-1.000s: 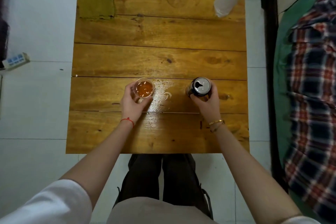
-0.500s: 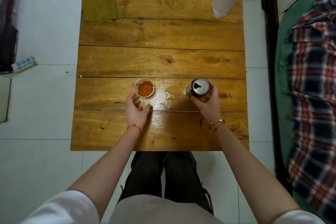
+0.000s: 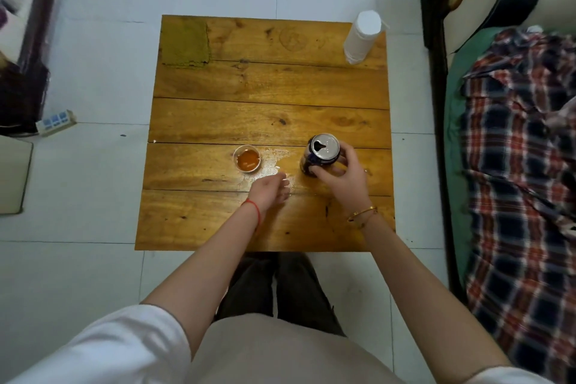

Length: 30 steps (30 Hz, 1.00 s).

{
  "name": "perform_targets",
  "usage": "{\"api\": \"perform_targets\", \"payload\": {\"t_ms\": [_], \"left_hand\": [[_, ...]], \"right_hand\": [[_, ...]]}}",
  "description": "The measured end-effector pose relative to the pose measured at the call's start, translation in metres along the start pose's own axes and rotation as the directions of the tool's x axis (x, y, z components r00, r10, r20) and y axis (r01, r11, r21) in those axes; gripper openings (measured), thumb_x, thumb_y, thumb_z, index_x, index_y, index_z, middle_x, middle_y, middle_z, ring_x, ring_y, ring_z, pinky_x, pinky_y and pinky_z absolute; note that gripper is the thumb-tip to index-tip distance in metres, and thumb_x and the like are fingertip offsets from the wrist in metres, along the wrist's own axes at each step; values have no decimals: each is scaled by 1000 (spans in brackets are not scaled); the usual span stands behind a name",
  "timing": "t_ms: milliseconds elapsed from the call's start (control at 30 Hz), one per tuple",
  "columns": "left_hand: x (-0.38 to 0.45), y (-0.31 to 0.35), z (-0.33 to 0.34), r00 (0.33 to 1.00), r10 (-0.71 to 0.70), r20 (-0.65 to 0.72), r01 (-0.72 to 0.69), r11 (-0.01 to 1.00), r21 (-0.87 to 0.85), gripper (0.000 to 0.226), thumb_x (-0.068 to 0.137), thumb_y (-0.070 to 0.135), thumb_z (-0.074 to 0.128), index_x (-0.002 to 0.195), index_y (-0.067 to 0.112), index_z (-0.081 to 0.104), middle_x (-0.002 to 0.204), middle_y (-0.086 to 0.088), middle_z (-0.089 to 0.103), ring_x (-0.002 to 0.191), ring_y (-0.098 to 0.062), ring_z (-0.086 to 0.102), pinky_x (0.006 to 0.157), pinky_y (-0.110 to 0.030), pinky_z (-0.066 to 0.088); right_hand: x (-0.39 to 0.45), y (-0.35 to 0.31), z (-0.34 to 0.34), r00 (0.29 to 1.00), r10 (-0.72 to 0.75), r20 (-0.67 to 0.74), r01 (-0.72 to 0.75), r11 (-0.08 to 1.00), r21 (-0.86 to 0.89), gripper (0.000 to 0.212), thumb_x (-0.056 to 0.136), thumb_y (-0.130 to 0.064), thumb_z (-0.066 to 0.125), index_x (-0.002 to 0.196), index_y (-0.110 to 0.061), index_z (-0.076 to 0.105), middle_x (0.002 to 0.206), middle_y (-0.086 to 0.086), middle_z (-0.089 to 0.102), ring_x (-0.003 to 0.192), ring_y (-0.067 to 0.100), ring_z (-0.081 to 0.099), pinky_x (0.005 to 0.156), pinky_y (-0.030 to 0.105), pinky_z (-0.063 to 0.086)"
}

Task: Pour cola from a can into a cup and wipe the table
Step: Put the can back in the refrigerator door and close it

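While the right hand wraps the cola can just right of frame centre, fingers and thumb are curled around its dark body. Can stands upright on the wooden table, opened top facing the camera. A gold bracelet sits on that wrist.

Left hand is at mid-frame, below and slightly right of the cup, not touching it. Fingers are loosely curled with nothing in them; can't tell whether the fingertips touch the tabletop. A red string circles the wrist.

Cup is small and clear, holds amber-brown cola, and stands upright left of the can, clearly apart from it. A wet spill patch lies on the planks between cup and can, running from just beside the cup's right edge down toward the left hand.

Green cloth lies flat on the table corner at upper left of the tabletop, well apart from both hands. A white bottle stands at the upper right corner of the table.

Plaid fabric fills the right edge of the frame. A power strip lies on the white tiled floor at the left edge.
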<state>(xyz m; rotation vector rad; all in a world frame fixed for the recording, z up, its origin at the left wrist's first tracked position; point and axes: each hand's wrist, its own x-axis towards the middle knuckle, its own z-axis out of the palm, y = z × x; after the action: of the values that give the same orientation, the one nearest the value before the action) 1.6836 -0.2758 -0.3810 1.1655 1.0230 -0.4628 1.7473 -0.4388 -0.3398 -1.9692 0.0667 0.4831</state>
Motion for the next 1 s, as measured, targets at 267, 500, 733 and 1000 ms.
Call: {"api": "perform_targets", "payload": {"t_ms": [267, 500, 733, 1000], "left_hand": [[-58, 24, 4, 996, 7, 87, 12, 975, -223, 37, 100, 27, 52, 120, -3, 59, 109, -15, 71, 110, -27, 67, 100, -36, 51], [-104, 25, -16, 996, 74, 45, -58, 952, -301, 30, 94, 26, 62, 105, -2, 65, 86, -11, 75, 88, -19, 72, 90, -33, 57], [-148, 27, -50, 986, 165, -34, -165, 901, -402, 27, 96, 21, 60, 103, -5, 64, 81, -12, 76, 76, -14, 74, 71, -21, 60], [-196, 11, -107, 962, 185, -200, -261, 834, -486, 30, 97, 22, 58, 112, -3, 62, 102, -20, 72, 91, -21, 71, 80, -25, 59]], "right_hand": [[-47, -61, -8, 990, -124, 68, 123, 992, 17, 68, 74, -21, 81, 134, -21, 49, 129, -10, 57, 118, 3, 53, 96, 22, 51], [-71, -100, -20, 952, -168, 257, 166, 986, 31, 72, 80, -22, 77, 144, -20, 44, 140, -4, 53, 122, 7, 53, 100, 25, 49], [-83, -135, -20, 841, -284, 460, 342, 939, -46, 47, 98, -24, 51, 144, -21, 43, 148, -1, 45, 136, 12, 42, 109, 24, 40], [-104, -168, 41, 727, -348, 592, 433, 901, -1, 39, 99, -23, 49, 138, -19, 50, 130, -7, 59, 107, -6, 57, 89, 12, 49]]}}
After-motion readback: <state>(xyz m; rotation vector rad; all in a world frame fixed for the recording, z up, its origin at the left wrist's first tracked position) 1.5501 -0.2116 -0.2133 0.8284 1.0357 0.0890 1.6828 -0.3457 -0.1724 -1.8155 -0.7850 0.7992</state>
